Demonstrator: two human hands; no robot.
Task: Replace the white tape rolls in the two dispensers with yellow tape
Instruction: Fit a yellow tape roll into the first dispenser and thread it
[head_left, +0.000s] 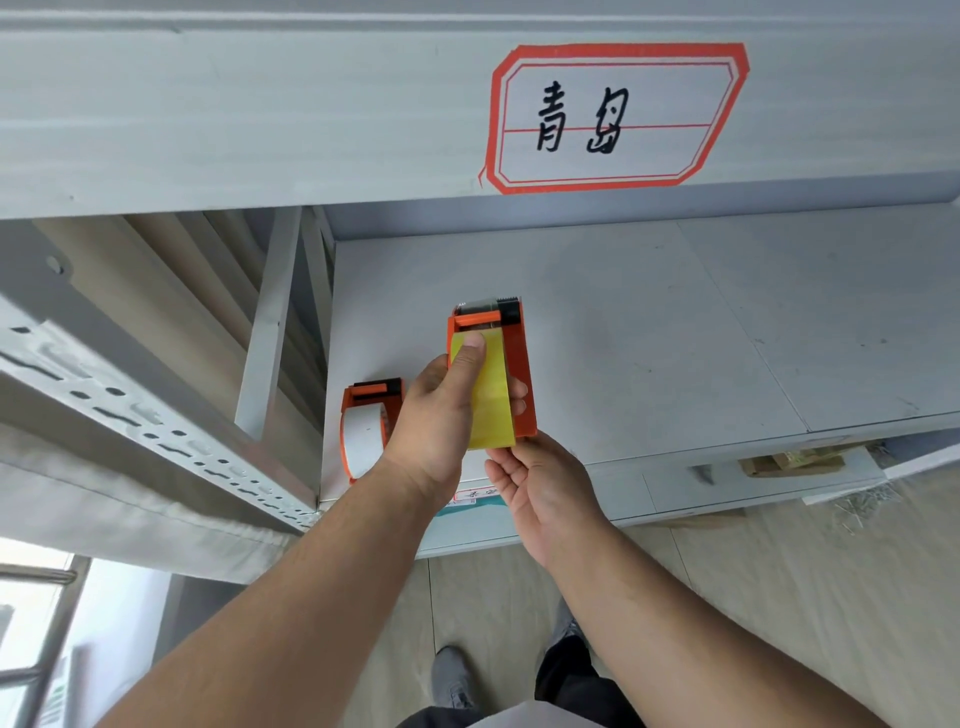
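Note:
An orange tape dispenser with a yellow tape roll in it is held above the grey shelf. My left hand grips this dispenser, its thumb pressing the yellow tape near the cutter end and its fingertips showing on the far side. My right hand is under the dispenser's near end, palm up, fingers touching its bottom edge. A second orange dispenser with a white tape roll lies on the shelf to the left, partly behind my left hand.
A shelf beam with a red-bordered handwritten label hangs overhead. A perforated metal upright runs at the left. A lower shelf edge with cardboard is at the right; the wood floor and my shoes are below.

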